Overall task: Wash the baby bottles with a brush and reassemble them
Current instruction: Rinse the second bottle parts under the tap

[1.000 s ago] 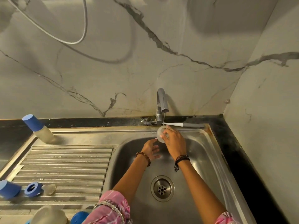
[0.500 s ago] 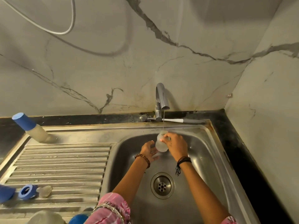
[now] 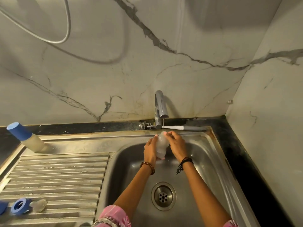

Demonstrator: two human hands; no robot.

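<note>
The clear bottle [image 3: 161, 145] stands nearly upright under the tap [image 3: 161, 108] over the sink [image 3: 211, 154] — left hand [image 3: 150, 150] wrapped round its side and base, right hand [image 3: 176, 145] pinching near its mouth, nearer the stream.

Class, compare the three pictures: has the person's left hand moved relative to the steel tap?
Yes. The left hand has risen from low in the basin toward the steel tap and now grips the clear plastic bottle under the water stream.
</note>
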